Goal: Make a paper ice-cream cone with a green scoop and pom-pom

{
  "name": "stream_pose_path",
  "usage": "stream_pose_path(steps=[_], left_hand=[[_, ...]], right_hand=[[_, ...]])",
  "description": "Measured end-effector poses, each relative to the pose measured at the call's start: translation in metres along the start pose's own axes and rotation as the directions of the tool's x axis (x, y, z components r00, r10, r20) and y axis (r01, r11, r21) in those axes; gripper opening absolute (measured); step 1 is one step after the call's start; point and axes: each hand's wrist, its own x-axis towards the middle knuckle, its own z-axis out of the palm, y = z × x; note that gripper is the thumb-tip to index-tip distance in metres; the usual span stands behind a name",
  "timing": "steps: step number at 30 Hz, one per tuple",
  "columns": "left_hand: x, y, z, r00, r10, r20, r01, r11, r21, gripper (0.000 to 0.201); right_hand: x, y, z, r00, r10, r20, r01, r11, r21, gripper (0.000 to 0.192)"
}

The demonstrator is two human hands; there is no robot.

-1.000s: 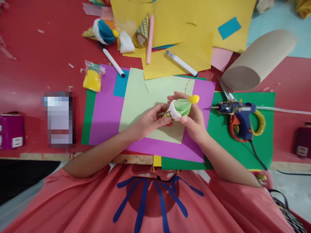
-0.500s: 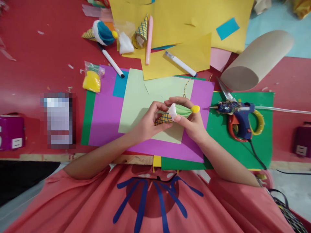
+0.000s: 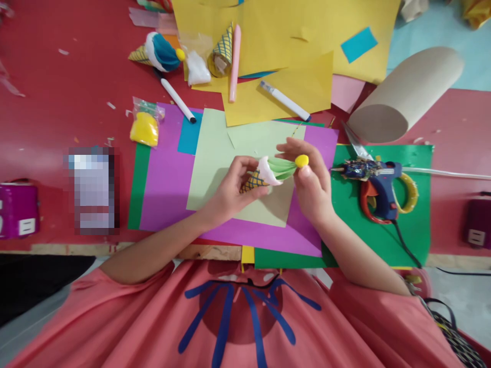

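A small paper ice-cream cone craft (image 3: 268, 173) lies sideways between both hands above the pale green sheet (image 3: 215, 163). It has a yellow cone with a blue grid, a white rim, a green paper top and a yellow pom-pom (image 3: 301, 160) at the tip. My left hand (image 3: 232, 189) grips the cone end. My right hand (image 3: 312, 181) pinches the yellow pom-pom between thumb and fingers.
A blue glue gun (image 3: 378, 181) and scissors lie on the green sheet (image 3: 418, 225) to the right. A cardboard roll (image 3: 406, 94) sits at back right. Yellow papers (image 3: 287, 41), two markers (image 3: 286, 100), another finished cone (image 3: 157, 51) and a bag of yellow pom-poms (image 3: 144, 128) lie behind.
The craft has turned so more of the cone shows and has risen slightly. My right hand has shifted from the green top to pinch the yellow pom-pom.
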Motion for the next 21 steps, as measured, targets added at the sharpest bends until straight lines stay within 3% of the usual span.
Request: stream_pose_path(steps=[2,5,11,21], left_hand=[[-0.002,-0.002,0.000,0.993,0.072,-0.093,-0.063,0.994,0.090,0.045],[-0.003,-0.004,-0.001,0.979,0.143,-0.146,-0.118,0.979,0.163,0.045],[-0.005,-0.006,-0.002,0.977,0.160,-0.138,-0.125,0.965,0.230,0.045],[-0.002,-0.007,-0.004,0.918,0.378,-0.120,-0.307,0.869,0.388,0.046]], right_hand=[[0.000,0.000,-0.003,0.995,0.009,-0.095,-0.016,0.997,-0.070,0.037],[0.000,-0.001,-0.005,0.993,0.014,-0.119,-0.025,0.995,-0.092,0.031],[0.000,0.000,-0.002,0.992,0.006,-0.128,-0.012,0.999,-0.052,0.023],[0.000,0.010,-0.003,0.995,-0.020,-0.098,0.026,0.998,0.055,0.019]])
